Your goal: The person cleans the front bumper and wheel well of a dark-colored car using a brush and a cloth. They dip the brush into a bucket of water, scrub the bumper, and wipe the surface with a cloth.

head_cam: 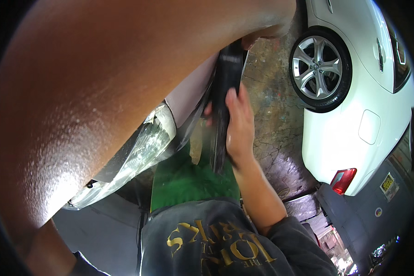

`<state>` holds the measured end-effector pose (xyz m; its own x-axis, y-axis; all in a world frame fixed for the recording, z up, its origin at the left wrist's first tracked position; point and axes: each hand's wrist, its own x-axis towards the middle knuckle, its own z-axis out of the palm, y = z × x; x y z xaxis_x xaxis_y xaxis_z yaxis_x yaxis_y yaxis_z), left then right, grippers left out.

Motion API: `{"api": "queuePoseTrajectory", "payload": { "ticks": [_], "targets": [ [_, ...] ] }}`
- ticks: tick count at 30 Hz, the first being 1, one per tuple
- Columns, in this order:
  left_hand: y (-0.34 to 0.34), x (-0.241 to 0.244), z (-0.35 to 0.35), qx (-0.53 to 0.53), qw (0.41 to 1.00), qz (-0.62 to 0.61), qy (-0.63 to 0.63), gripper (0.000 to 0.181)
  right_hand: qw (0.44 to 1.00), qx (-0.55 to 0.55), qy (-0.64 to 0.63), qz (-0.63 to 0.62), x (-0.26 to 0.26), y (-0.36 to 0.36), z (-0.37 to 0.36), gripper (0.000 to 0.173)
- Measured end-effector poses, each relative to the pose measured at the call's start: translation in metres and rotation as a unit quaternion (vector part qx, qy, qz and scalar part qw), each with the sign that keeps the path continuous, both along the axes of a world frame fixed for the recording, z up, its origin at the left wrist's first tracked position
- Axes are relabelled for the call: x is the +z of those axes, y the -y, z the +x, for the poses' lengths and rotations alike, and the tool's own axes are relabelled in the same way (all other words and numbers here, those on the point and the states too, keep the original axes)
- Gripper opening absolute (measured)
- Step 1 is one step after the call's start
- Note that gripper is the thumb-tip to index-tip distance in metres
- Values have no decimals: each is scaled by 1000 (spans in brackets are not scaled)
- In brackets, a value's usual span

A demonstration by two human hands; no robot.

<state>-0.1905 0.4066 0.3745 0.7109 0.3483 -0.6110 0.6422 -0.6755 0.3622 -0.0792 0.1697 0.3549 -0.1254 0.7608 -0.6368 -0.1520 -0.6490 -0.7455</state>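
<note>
A long black block (227,72), perhaps a sanding block, stretches lengthwise beside a car's grey body panel (193,93). My right hand (240,127) is closed around its lower part, with the thumb on one side and fingertips showing on the other. My left arm crosses the upper left of the view. Of my left hand (251,42) only some fingers show, curled at the block's upper end; the rest is hidden by the arm. The block's lower end is blurred. Left of it is a headlight (145,145) with torn masking material at its edge.
A white car (334,138) with a silver alloy wheel (316,67) and red tail light (344,181) stands at the right. Stained, cracked concrete floor (272,131) lies between the cars. Green cloth (193,183) hangs below my dark printed shirt. A grey wall is at the lower right.
</note>
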Motion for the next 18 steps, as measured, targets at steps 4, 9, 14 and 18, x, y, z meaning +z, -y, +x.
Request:
{"api": "queuePoseTrajectory", "payload": {
  "ticks": [4,9,14,18],
  "targets": [
    [-1,-1,1,5,1000,1,6,39,1000,-4,2,30,-7,17,5,43],
    [-3,-1,2,2,1000,2,8,39,1000,-8,10,14,-2,10,2,47],
    [-8,-1,2,-1,1000,-3,1,39,999,-30,-15,5,1,31,4,49],
    [-7,-1,3,-5,1000,-5,0,39,1000,4,1,16,-2,-6,1,48]
  ]
}}
